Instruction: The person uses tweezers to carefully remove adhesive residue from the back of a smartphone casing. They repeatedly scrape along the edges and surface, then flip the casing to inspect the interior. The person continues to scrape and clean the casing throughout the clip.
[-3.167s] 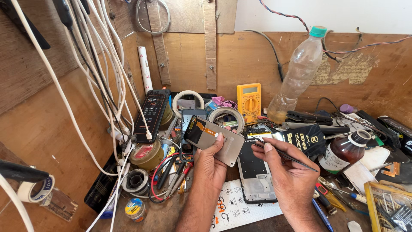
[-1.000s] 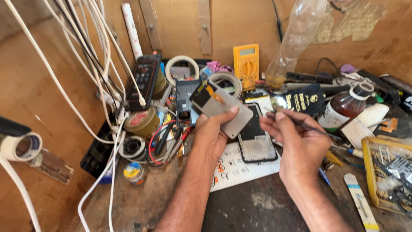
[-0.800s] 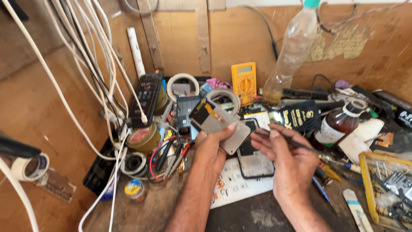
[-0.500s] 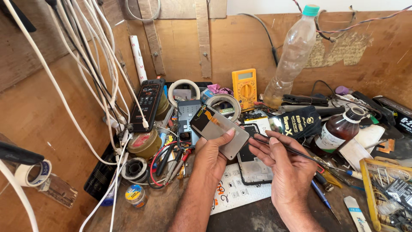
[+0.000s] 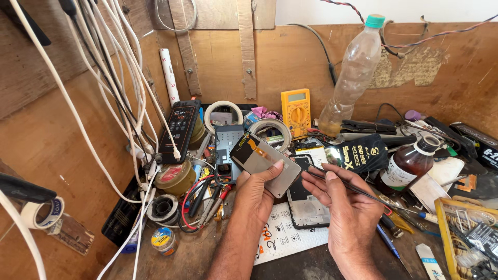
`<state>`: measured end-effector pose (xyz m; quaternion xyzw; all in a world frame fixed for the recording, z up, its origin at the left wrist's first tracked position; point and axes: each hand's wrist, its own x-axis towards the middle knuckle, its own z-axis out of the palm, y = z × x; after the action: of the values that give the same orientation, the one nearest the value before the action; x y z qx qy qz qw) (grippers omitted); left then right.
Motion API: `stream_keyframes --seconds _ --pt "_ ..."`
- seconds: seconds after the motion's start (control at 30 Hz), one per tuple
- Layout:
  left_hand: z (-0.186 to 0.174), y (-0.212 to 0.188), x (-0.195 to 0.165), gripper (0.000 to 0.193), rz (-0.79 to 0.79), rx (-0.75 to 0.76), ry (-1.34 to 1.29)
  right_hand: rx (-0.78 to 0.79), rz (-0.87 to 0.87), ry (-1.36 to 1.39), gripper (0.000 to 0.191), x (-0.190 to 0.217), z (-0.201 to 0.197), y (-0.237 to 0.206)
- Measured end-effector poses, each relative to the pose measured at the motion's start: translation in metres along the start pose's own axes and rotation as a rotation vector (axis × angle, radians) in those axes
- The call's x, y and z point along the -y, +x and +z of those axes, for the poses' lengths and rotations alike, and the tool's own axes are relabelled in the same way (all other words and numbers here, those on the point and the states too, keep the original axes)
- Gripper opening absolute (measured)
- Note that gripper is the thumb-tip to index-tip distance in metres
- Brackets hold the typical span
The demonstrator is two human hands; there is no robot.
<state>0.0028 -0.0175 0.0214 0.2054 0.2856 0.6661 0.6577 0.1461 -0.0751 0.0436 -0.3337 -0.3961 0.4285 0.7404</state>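
Head view: left hand (image 5: 258, 187) grips screen panel (image 5: 264, 162) by edge, tilted, back up for access, above bench (image 5: 311, 262) middle. Right hand (image 5: 348, 212) pinches tweezers (image 5: 353, 187), tips near panel's lower end. Phone frame (image 5: 307, 205) flat beneath.

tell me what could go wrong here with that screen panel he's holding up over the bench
The left hand pinches the screen panel by one end only, so it might slip onto the opened phone frame below. The tweezers in the right hand point toward the panel and could scratch it. The brown glass bottle stands close to the right hand and could be knocked over.
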Motion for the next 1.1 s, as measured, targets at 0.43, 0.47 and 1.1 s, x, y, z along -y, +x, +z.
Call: stream_keyframes --seconds 0.43,0.47,1.1 --pt "-0.0037 0.0027 0.0024 0.048 -0.006 -0.013 -0.006 0.023 -0.037 -0.063 0.023 -0.0002 0.0007 -0.0024" --pt "-0.0036 0.0031 0.0023 0.048 -0.002 -0.011 -0.007 0.023 -0.043 -0.073 0.023 -0.0001 0.0013 -0.0026" --pt "-0.0019 0.0011 0.0020 0.046 -0.012 0.045 -0.038 0.019 -0.062 -0.081 0.023 0.0028 0.0002 -0.0035"
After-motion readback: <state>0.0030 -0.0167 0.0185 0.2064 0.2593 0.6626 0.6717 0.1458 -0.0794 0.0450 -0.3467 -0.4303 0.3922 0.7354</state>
